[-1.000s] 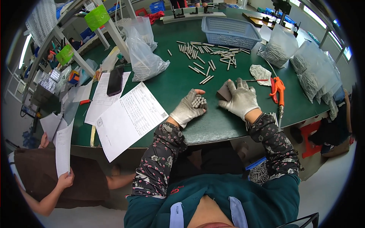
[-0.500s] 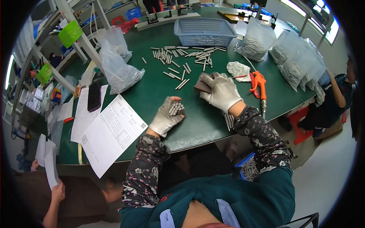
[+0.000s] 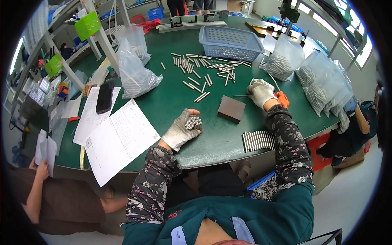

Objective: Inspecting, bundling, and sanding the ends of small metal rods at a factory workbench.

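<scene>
Left hand [image 3: 181, 131] curled around a bundle of metal pins [image 3: 193, 122], right hand [image 3: 260, 92] closed by the orange-handled tool [image 3: 281, 99], dark block [image 3: 231, 109] between them.

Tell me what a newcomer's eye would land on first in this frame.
Probably the gloved left hand near the front of the green table, clutching a bundle of metal pins end-on. Next, the scatter of loose pins in front of the blue basket at the far side, and the right hand reaching out by an orange tool. A dark block sits between the hands.
</scene>
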Demonstrator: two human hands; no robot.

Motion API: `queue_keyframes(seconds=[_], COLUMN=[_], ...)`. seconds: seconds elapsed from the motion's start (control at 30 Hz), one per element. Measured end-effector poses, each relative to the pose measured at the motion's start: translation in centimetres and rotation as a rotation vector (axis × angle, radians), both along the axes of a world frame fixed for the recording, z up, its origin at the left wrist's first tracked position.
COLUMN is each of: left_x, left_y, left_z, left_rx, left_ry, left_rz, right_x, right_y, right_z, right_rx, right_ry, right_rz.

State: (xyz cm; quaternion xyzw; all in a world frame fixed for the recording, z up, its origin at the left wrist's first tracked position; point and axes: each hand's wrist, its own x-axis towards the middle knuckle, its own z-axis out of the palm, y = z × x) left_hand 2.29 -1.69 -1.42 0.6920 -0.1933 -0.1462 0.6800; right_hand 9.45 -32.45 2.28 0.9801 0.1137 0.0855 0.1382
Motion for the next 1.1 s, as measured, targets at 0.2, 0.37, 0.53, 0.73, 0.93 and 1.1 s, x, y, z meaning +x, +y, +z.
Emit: queue_keyframes(seconds=[0.2, 0.37, 0.53, 0.73, 0.93, 1.1], left_x=[0.3, 0.4, 0.1, 0.4, 0.3, 0.0], left_y=[-0.4, -0.1, -0.3, 0.0, -0.2, 0.0], left_z=[0.6, -0.1, 0.3, -0.6, 0.0, 0.4], left_rx=[-0.005, 0.047, -0.028, -0.007, -0.030, -0.098], left_ry=[0.051, -0.047, 0.031, 0.058, 0.096, 0.117], left_rz=[-0.039, 0.030, -0.012, -0.058, -0.050, -0.052], right_x=[-1.7, -4.6, -3.8, -2.3, -0.9, -0.9], right_y=[3.0, 10.6, 12.0, 10.7, 9.5, 9.1], right_z=[3.5, 5.1, 4.8, 4.8, 5.1, 4.0], right_rx=[0.773, 0.804, 0.542, 0.642, 0.449, 0.615], right_ry=[0.011, 0.381, 0.540, 0.522, 0.390, 0.359], right_rz=[0.129, 0.470, 0.442, 0.454, 0.339, 0.309])
